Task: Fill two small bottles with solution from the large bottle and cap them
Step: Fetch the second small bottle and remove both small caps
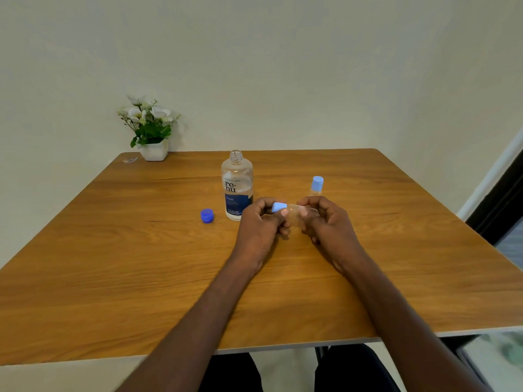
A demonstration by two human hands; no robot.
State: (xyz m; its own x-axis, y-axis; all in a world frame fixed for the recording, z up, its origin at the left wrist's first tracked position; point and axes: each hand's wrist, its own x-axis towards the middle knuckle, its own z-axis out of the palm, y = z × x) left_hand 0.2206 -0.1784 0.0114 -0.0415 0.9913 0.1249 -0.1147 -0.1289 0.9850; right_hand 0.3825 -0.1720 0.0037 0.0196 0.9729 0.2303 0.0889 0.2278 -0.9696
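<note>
A small clear bottle (295,215) is held on its side above the middle of the wooden table (113,250), its light blue cap (278,207) pointing left. The cap end is gripped by the left hand (261,224), fingers curled round it and the thumb laid along the bottle's neck. The body of the bottle is pinched by the right hand (325,222), thumb on the near side and fingers curled behind. Whether the cap is fully seated cannot be told. A second small bottle (316,186), capped in light blue, is seen upright just beyond the right hand, its lower part hidden by the fingers. The large bottle (236,185) is stood upright just to the left of the left hand, its neck uncapped; liquid is visible in roughly the lower half. Its dark blue cap (207,215) is lying on the table to the left of it, apart from it. A white pot of flowers (151,128) is placed at the far left corner, against the wall.
</note>
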